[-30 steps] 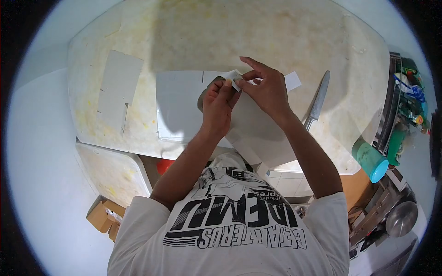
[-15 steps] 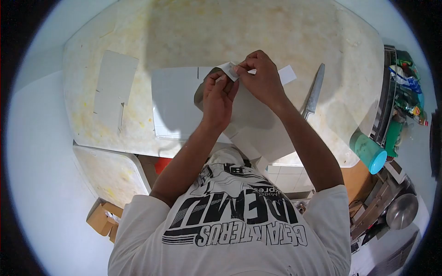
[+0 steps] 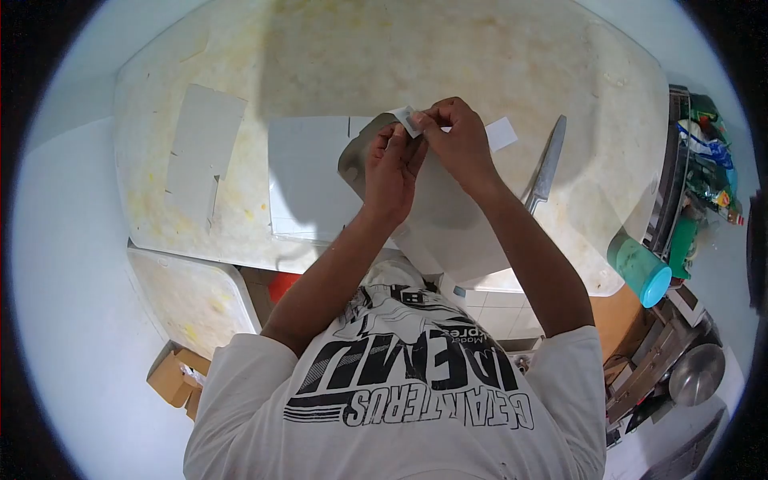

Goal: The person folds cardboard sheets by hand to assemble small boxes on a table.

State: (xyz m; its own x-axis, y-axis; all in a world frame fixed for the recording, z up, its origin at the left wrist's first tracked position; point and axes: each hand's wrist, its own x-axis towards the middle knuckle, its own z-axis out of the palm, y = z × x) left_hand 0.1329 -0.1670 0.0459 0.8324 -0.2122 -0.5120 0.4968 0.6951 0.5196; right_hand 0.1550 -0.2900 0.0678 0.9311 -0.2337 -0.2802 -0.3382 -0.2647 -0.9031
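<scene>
My left hand (image 3: 390,176) and my right hand (image 3: 460,144) are close together over the table, both closed. Their fingertips pinch a small white piece of card or paper (image 3: 406,120); whether it is loose or part of a larger sheet cannot be made out. Below my forearms lies a large grey sheet (image 3: 456,220), its near end reaching past the table edge toward my shirt. Left of my left hand, a white cardboard sheet (image 3: 300,168) with short dark marks lies flat. A small white square (image 3: 502,134) rests just right of my right hand.
A large knife (image 3: 548,164) lies on the stained table (image 3: 384,56) to the right. At far left is another cut card piece (image 3: 206,132) with slits. A teal-lidded container (image 3: 642,270) stands by the right edge, near a rack of packets (image 3: 708,160).
My left hand has shifted slightly right and down, and my right hand slightly down. Both keep hold of the small white piece, which is tilted a little differently.
</scene>
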